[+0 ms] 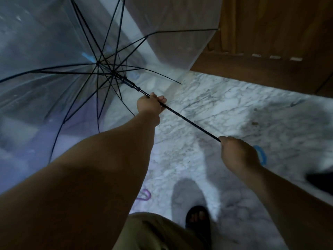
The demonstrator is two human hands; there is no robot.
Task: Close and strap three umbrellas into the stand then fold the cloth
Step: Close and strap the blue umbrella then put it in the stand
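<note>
The person stands on a white marble floor with grey veins (225, 109), holding a clear plastic umbrella with thin black ribs (54, 51) fully open and tilted away to their left, its canopy filling the upper left of the scene. Its slim black metal shaft (189, 121) runs down on a slant from the hub towards the right. The left hand (149, 105) is wrapped round the shaft just below the black runner (130, 84), fingers (163, 100) curled tight about the rod. The right hand (239, 154) clenches the lower end of the shaft, and the bright blue curved handle (261, 156) pokes out past the far side of that fist. Both bare forearms reach forward, the left one far longer across the frame. Beyond the canopy's far edge stands a brown wooden panel or door (270, 33) that meets the floor. Down on the floor near the left arm lies a small pink loop-shaped piece (145, 194), partly hidden; what it belongs to I cannot tell. One foot in a dark open-toed sandal (198, 221) rests on the marble, next to khaki-coloured clothing (153, 231) at the bottom edge.
</note>
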